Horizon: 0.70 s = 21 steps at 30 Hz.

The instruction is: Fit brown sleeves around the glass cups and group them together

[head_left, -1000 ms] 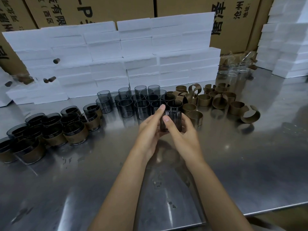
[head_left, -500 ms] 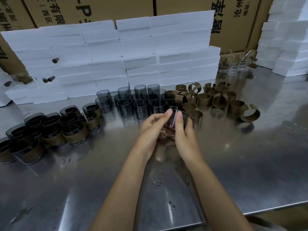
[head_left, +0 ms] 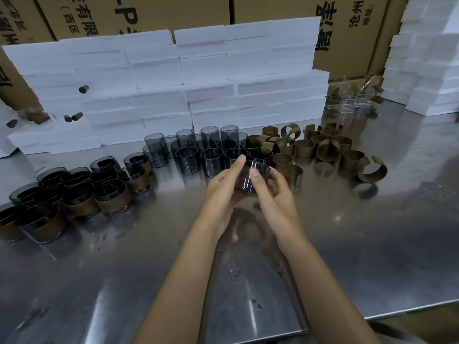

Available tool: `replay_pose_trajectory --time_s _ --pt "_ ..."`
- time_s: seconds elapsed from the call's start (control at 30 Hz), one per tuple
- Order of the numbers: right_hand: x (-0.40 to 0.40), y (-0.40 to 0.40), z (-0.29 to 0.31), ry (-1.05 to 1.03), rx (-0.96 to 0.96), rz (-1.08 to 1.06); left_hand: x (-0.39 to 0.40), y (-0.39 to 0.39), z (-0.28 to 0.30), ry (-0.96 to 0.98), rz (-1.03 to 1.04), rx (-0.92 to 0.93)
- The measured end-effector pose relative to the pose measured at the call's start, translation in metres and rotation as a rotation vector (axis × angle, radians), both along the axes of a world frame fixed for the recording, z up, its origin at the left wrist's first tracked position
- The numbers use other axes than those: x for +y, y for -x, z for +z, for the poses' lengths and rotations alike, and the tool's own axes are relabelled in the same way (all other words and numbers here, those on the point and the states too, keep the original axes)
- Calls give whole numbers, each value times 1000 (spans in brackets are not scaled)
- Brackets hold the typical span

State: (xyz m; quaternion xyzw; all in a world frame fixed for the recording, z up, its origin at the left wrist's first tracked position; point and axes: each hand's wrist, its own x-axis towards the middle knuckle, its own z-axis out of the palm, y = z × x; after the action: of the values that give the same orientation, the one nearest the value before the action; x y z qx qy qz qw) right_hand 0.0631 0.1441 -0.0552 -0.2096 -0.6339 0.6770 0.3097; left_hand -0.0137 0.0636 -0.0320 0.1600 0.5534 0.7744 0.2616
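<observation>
Both my hands hold one smoky glass cup [head_left: 244, 181] above the steel table [head_left: 360, 244], tilted so its mouth faces away. My left hand [head_left: 223, 189] cups its left side, the index finger along the rim. My right hand [head_left: 272, 192] grips the right side, a fingertip on the glass wall. No sleeve shows on this cup. Bare dark glass cups [head_left: 198, 152] stand in rows just behind. Loose brown sleeves [head_left: 323, 147] lie to the right, the nearest sleeve [head_left: 290, 173] beside my right hand. Sleeved cups [head_left: 72, 194] are grouped at the left.
White foam blocks [head_left: 173, 90] are stacked as a wall behind the cups, more foam blocks [head_left: 427, 58] at the right. Cardboard boxes [head_left: 273, 11] stand behind them. Clear glasses [head_left: 347, 105] sit at the back right. The table's front edge [head_left: 409, 311] runs at lower right.
The cup was upright between my hands a second ago; it has been lifted and tipped over, its mouth now pointing away. Both hands stay on it.
</observation>
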Motion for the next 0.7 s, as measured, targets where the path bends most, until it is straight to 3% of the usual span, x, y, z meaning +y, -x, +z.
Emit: replay_pose_trajectory --time_s 0.17,0.27,0.6,0.7 --pt "-1 0 -3 -41 -27 59 5 -4 -1 65 -84 -34" --pt "0 1 -3 -17 6 16 8 -4 -3 176 2 48" --pt "5 6 -10 -125 -71 -82 5 -8 -4 176 53 155" --pt "7 5 -13 -158 -43 -110 6 -5 -6 179 178 248"
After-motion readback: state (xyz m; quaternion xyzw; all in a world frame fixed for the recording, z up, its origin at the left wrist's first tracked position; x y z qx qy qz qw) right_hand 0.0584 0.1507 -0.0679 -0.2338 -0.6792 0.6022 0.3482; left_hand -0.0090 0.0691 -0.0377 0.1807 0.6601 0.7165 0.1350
